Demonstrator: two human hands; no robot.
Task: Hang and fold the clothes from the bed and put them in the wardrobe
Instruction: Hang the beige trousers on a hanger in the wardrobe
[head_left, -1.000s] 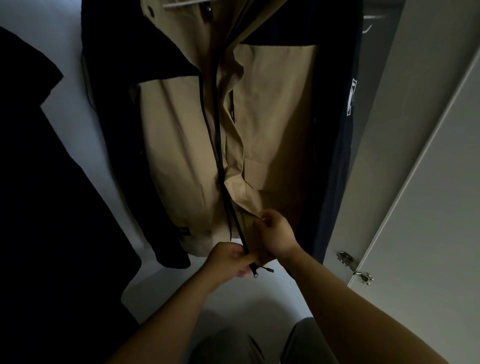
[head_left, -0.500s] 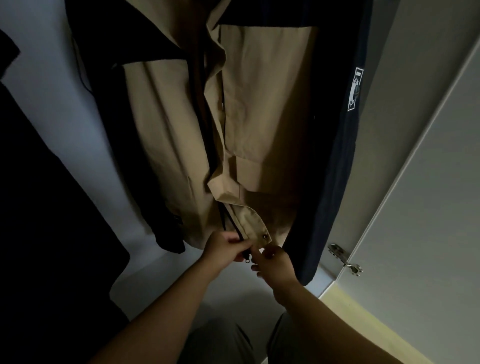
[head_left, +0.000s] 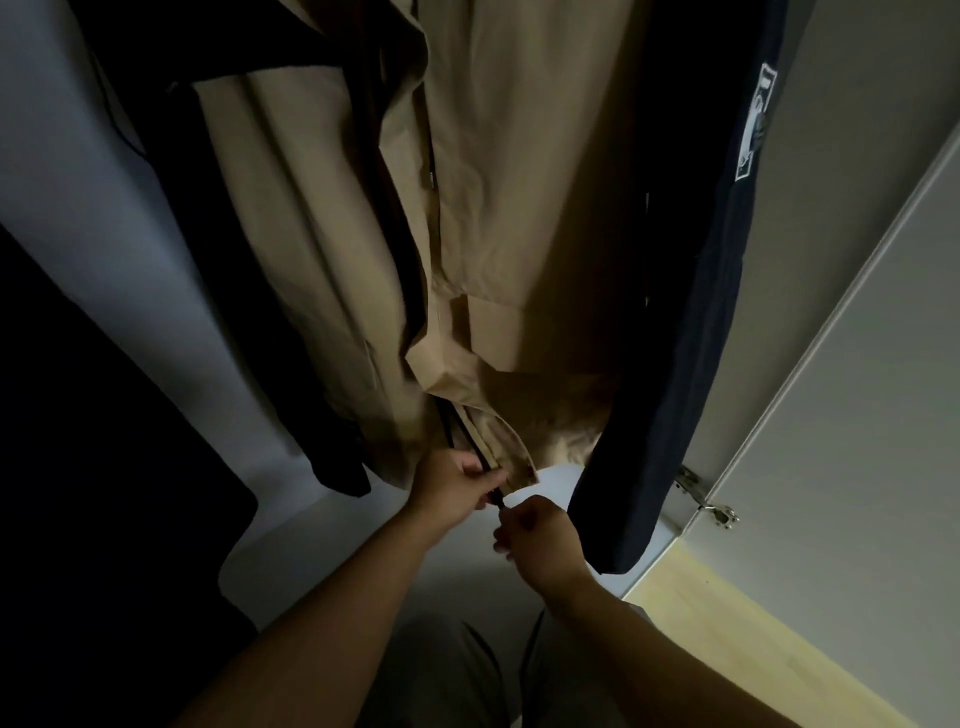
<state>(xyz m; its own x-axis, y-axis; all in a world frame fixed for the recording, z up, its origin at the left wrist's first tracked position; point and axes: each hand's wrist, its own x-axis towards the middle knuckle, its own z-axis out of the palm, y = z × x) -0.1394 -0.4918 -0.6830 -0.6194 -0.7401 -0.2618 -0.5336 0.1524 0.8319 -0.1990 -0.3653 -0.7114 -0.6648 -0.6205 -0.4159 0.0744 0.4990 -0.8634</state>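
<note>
Wardrobe door (head_left: 857, 415) standing open on right. Tan jacket (head_left: 519, 208) with dark sleeves hanging inside wardrobe, front gaping open low down. Dark garment (head_left: 104, 467) hanging beside it on left. Left hand (head_left: 452, 491) pinching jacket's bottom hem right at zipper (head_left: 475, 447). Right hand (head_left: 540, 535) just below, fingertips pinching zipper's loose end. Hands sitting almost touching. Metal hinge (head_left: 719, 513) showing at door edge.

The right hand (head_left: 540, 535), a second ago clutching the tan jacket (head_left: 519, 208) above its hem, has dropped just below the hem. Its fingers (head_left: 506, 519) now pinch the black zipper's (head_left: 470, 439) bottom end, directly under the left hand (head_left: 454, 491), which grips the zipper at the hem.
</note>
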